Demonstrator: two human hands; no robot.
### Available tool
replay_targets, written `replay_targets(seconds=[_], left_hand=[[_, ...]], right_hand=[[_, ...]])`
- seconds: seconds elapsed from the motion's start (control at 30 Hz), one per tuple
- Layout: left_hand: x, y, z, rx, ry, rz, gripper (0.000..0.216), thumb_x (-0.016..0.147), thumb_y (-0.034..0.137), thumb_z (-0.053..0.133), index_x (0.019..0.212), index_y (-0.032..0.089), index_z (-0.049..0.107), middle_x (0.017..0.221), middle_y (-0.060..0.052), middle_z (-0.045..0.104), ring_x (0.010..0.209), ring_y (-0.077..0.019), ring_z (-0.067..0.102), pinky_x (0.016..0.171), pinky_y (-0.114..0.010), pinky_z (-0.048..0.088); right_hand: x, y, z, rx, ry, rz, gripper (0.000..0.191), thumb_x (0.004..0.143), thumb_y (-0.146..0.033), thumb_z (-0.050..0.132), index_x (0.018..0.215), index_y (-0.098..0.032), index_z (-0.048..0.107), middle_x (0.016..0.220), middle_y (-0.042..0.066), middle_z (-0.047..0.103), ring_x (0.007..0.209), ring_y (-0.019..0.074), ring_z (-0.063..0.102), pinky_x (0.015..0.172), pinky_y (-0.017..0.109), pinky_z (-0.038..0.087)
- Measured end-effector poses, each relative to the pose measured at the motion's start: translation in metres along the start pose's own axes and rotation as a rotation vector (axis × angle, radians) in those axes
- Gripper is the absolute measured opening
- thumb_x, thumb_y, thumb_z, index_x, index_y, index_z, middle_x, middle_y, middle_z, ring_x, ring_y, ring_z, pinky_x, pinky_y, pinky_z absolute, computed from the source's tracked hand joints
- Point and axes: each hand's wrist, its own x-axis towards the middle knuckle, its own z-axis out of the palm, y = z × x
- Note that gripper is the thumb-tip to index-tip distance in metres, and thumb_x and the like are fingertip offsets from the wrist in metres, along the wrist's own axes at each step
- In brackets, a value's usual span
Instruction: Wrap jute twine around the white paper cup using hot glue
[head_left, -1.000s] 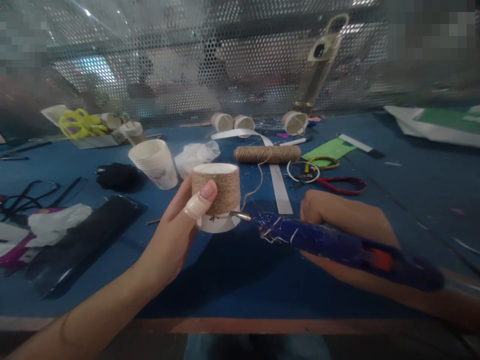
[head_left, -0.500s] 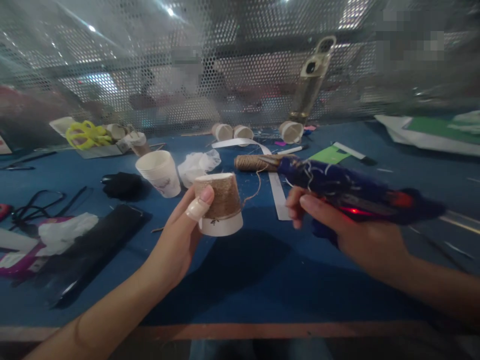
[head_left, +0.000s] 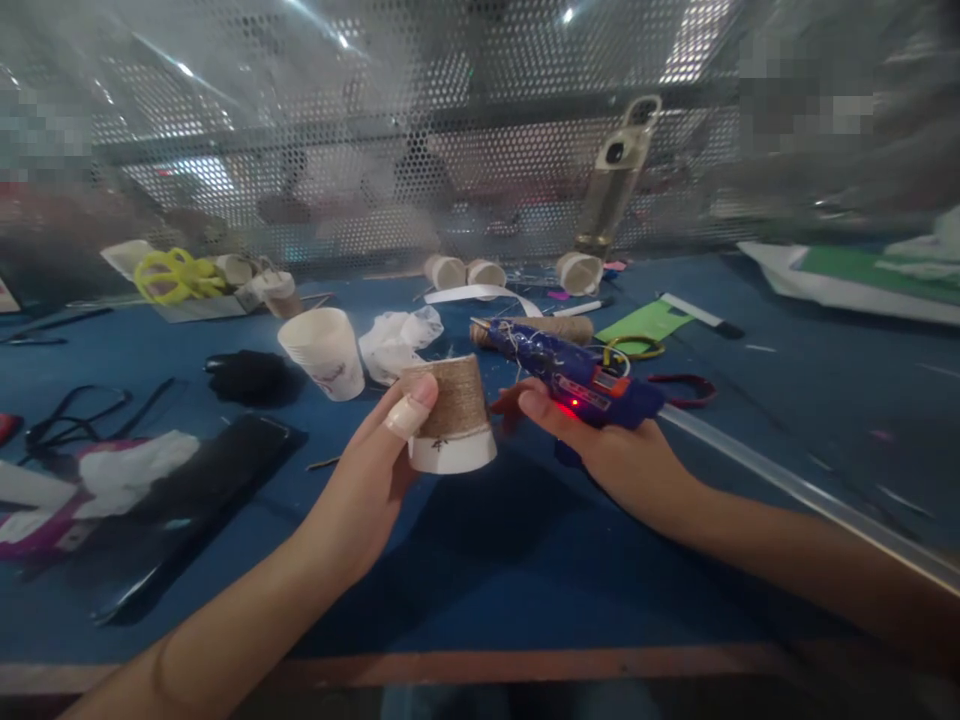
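Observation:
Upside down in my left hand (head_left: 382, 440) is a paper cup (head_left: 454, 412), wrapped in brown twine except for a white band at its lower rim. A bandage-like strip circles my left thumb. My right hand (head_left: 600, 445) grips a blue hot glue gun (head_left: 570, 372) with a lit red light and a long clear glue stick (head_left: 795, 485) sticking out of its back. The gun's nozzle points left, just above and right of the cup. Behind the gun lies a roll of twine (head_left: 566, 328), partly hidden by it.
Left of the held cup stand stacked paper cups (head_left: 324, 355) and a crumpled white plastic bag (head_left: 397, 340). Farther back are several twine-wrapped cups (head_left: 579, 273), a clear bottle (head_left: 611, 190) and green paper (head_left: 649, 325). A black pouch (head_left: 202, 500) lies at left.
My right hand has brought the glue gun left, toward the cup, and the glue stick behind it now shows clearly. The cup in my left hand has shifted slightly right.

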Motion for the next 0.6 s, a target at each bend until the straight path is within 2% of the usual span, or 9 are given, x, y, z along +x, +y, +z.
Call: replay_targets(seconds=[0.13, 0.23, 0.37, 0.6], left_hand=[[0.000, 0.003, 0.003, 0.005, 0.043, 0.010, 0.037, 0.096, 0.045, 0.077, 0.128, 0.027, 0.080, 0.130, -0.002, 0.082, 0.133, -0.0305, 0.069, 0.115, -0.041, 0.053], [0.000, 0.004, 0.004, 0.040, 0.077, 0.013, 0.039, 0.094, 0.046, 0.080, 0.126, 0.025, 0.080, 0.129, -0.003, 0.082, 0.132, -0.0300, 0.070, 0.114, -0.040, 0.053], [0.003, 0.003, 0.004, 0.082, 0.090, 0.014, 0.048, 0.090, 0.047, 0.085, 0.130, 0.023, 0.077, 0.133, -0.006, 0.080, 0.135, -0.0327, 0.068, 0.111, -0.042, 0.054], [0.003, 0.002, 0.002, 0.137, 0.107, 0.050, 0.044, 0.087, 0.044, 0.089, 0.122, 0.021, 0.077, 0.127, -0.006, 0.082, 0.128, -0.0315, 0.072, 0.103, -0.040, 0.058]], right_hand=[[-0.006, 0.002, -0.006, -0.011, -0.124, -0.039, 0.031, 0.088, -0.063, 0.079, 0.088, -0.033, 0.074, 0.097, -0.002, 0.080, 0.099, 0.0259, 0.075, 0.098, 0.044, 0.059], [-0.007, -0.001, -0.007, 0.034, -0.200, -0.072, 0.028, 0.092, -0.052, 0.079, 0.084, -0.030, 0.063, 0.103, -0.004, 0.078, 0.102, 0.0213, 0.072, 0.101, 0.039, 0.056], [-0.007, -0.008, -0.007, 0.112, -0.203, -0.072, 0.034, 0.091, -0.043, 0.076, 0.076, -0.028, 0.050, 0.097, -0.004, 0.076, 0.093, 0.0183, 0.072, 0.097, 0.035, 0.058], [-0.005, -0.014, -0.012, 0.063, -0.203, -0.060, 0.035, 0.090, -0.043, 0.074, 0.074, -0.027, 0.048, 0.095, -0.002, 0.077, 0.091, 0.0209, 0.074, 0.100, 0.041, 0.059]])
